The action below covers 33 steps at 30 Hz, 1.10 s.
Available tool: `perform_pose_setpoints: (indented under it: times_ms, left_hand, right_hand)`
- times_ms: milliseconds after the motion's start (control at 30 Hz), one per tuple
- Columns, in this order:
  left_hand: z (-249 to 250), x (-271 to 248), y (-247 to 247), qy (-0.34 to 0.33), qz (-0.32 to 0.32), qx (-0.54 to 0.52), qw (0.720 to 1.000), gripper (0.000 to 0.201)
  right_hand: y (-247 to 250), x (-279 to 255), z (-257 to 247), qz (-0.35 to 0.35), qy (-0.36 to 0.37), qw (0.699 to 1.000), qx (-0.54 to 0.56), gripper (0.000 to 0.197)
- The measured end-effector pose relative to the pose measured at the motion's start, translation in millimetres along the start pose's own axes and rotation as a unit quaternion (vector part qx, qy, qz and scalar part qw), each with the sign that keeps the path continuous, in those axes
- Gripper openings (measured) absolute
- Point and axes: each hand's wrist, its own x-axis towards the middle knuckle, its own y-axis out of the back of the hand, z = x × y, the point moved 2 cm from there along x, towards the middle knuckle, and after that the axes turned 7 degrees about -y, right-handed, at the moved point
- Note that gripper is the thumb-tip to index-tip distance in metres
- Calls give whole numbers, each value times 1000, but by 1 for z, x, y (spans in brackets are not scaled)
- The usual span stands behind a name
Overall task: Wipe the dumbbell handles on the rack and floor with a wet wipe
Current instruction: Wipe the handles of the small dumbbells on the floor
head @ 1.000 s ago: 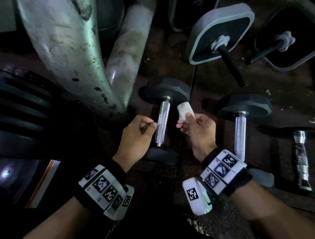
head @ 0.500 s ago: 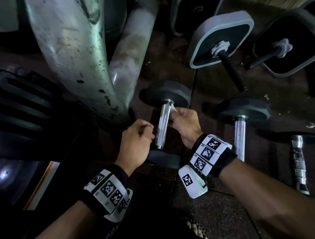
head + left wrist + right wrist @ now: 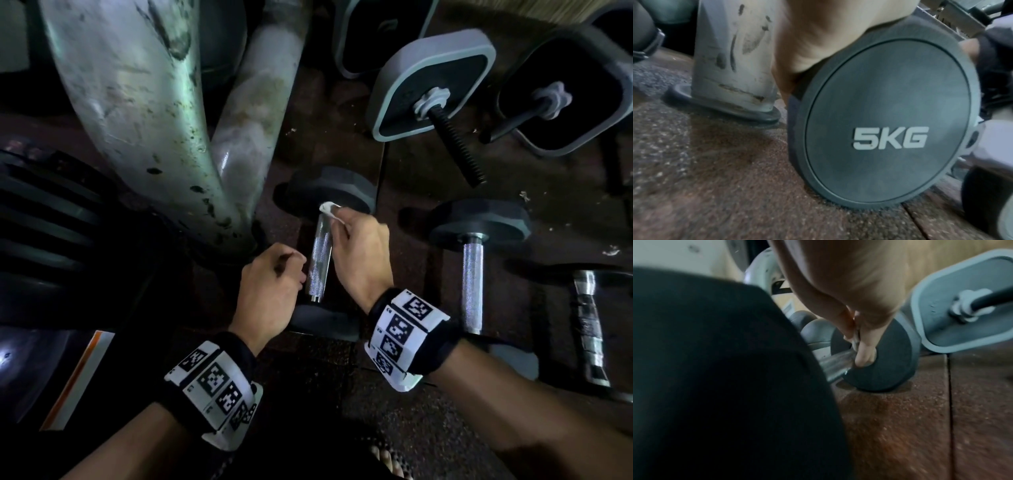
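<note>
A 5 kg dumbbell lies on the floor with its chrome handle [image 3: 320, 257] pointing away from me between two black heads. My right hand [image 3: 356, 240] pinches a white wet wipe [image 3: 329, 208] against the far end of the handle, right at the far head [image 3: 890, 363]. In the right wrist view the fingers [image 3: 863, 344] press down on the handle [image 3: 836, 363]. My left hand [image 3: 274, 291] is curled into a fist, its knuckles against the handle's near left side. In the left wrist view the near head's "5KG" face [image 3: 888, 123] hides that hand's fingers.
A scuffed grey rack leg [image 3: 137, 113] stands just left of the dumbbell. A second dumbbell [image 3: 472, 274] and a third [image 3: 589, 325] lie to the right. Two square-plate adjustable dumbbells [image 3: 431, 82] [image 3: 561, 92] lie beyond. Black weights [image 3: 44, 222] fill the left. The floor is rubber matting [image 3: 342, 394].
My right hand brought the wipe from beside the handle onto it, then slid it up to the far end. My left hand stayed by the near part and curled tighter.
</note>
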Motion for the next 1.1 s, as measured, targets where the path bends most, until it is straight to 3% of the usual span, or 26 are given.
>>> perform_pose_setpoints:
  times_ms: [100, 200, 233, 333, 433, 533, 667, 733, 867, 933, 1000, 1100]
  left_hand:
    - [-5, 5, 0, -6, -6, 7, 1000, 9]
    - [-7, 20, 5, -15, -48, -76, 996, 49]
    - [-6, 27, 8, -33, -75, -88, 993, 53]
    - [7, 47, 16, -92, -162, -17, 982, 24]
    - [5, 63, 12, -64, -96, 8, 993, 6]
    - [-11, 75, 0, -22, -22, 60, 998, 14]
    - [-19, 83, -8, 15, -112, 230, 967, 28]
    - [-15, 84, -14, 20, -130, 195, 972, 28]
    - [-6, 82, -30, 58, -152, -21, 986, 27]
    - [-1, 80, -28, 50, -152, -68, 985, 27]
    - [-1, 79, -23, 23, -140, -73, 987, 24]
    - [4, 79, -13, -70, -105, 29, 992, 21]
  right_hand:
    - [-12, -14, -9, -67, 34, 996, -37, 22]
    - [-13, -20, -5, -60, 2, 997, 53, 22]
    - [-11, -22, -1, -49, -5, 996, 71, 21]
    - [-7, -26, 12, -25, -41, 987, 152, 17]
    - [-10, -30, 16, 21, -104, 969, 223, 11]
    - [-10, -31, 18, 64, -150, 955, 249, 15]
    - [-9, -32, 17, 53, -172, 952, 247, 22]
    - [-10, -31, 17, 45, -170, 953, 246, 24]
    - [-9, -30, 16, 34, -157, 959, 232, 26]
    - [-8, -31, 15, 28, -151, 961, 230, 26]
    - [-8, -31, 15, 25, -146, 962, 230, 26]
    - [-8, -30, 15, 38, -139, 962, 232, 26]
